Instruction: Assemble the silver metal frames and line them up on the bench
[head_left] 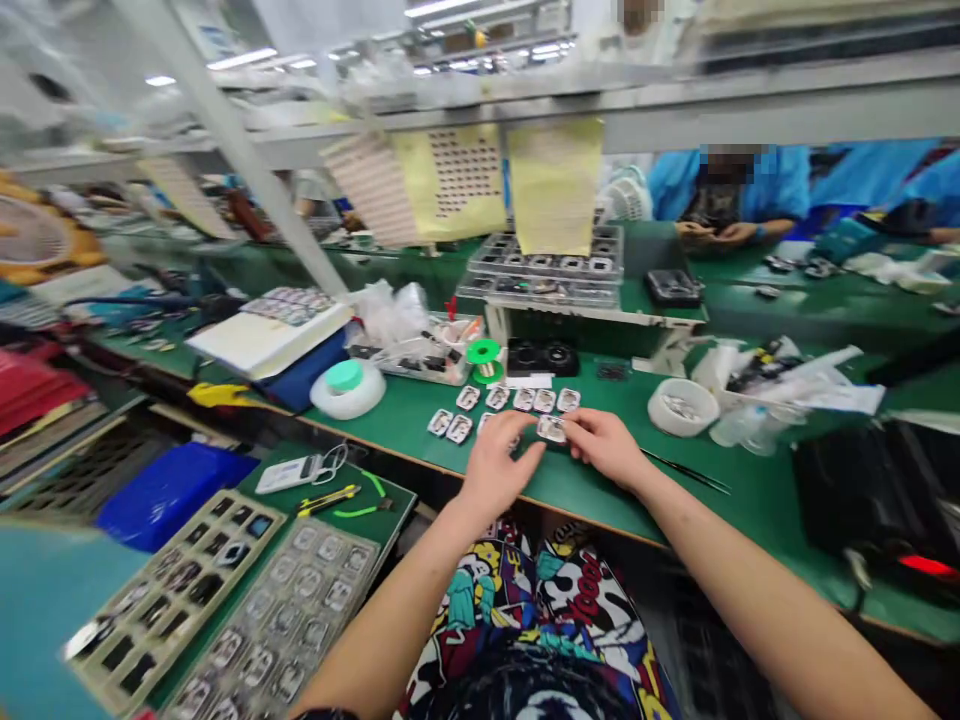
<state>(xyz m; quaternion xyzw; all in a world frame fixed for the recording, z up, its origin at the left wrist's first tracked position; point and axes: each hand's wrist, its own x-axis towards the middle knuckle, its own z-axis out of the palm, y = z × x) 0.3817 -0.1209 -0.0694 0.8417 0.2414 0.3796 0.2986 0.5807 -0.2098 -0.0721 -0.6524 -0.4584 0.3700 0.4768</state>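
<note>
Near the front edge of the green bench, my right hand (604,450) pinches a small square silver watch case (552,429) by its right side. Parts inside the case are too small to make out. My left hand (499,455) curves at the left of this case, thumb and index finger apart, with the index fingertip close to its edge; whether it touches I cannot tell. Similar watch cases (524,399) lie in two loose rows just beyond and left of my hands, one partly hidden by my left hand. Tweezers (688,470) lie right of my right wrist.
A green-flanged wire spool (484,361), a white round bottle (347,388) and a white bowl (682,407) stand around the work area. Trays of parts (289,600) lie at lower left, near green-handled pliers (367,497). A co-worker (727,205) sits across the bench.
</note>
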